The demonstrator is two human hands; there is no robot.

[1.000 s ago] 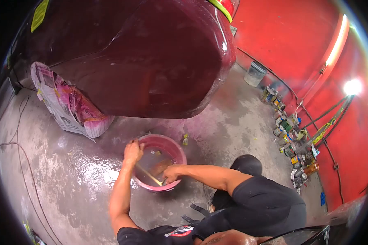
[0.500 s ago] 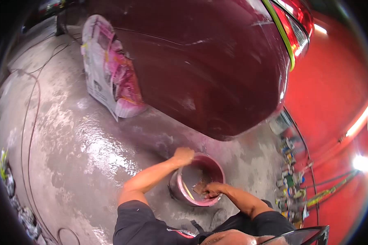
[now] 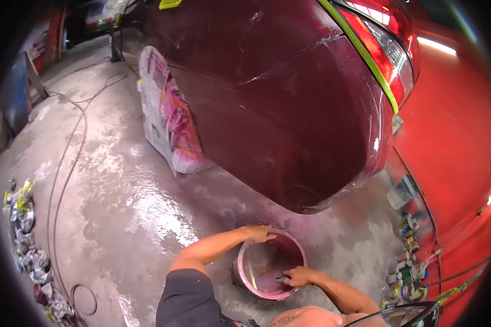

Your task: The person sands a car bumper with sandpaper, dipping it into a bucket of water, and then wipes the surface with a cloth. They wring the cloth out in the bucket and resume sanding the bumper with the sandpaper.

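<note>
Compared with half a second ago, the right hand (image 3: 297, 277) shows a small dark piece (image 3: 281, 278) at its fingertips, where a brown patch (image 3: 263, 267) showed before; that patch now lies a little apart, in the water. The left hand (image 3: 261, 232) is on the tub's rim as before, closed over its far side. The right hand reaches inside from the right, fingers pinched on the dark piece. The view has shifted, so the red tail light (image 3: 387, 62) at far right shows more fully.

Counted: two hands; one pink tub (image 3: 303, 252) on the wet floor (image 3: 114, 229), near the car panel's (image 3: 278, 120) lower edge; one pale yellow strip (image 3: 252, 278) along the tub's inner left side; one paper cover (image 3: 157, 117) at the panel's left; two lengths of yellow-green tape (image 3: 361, 52); one bucket (image 3: 401, 192) at right. Cans (image 3: 406, 272) crowd the right side, too overlapped to count.
</note>
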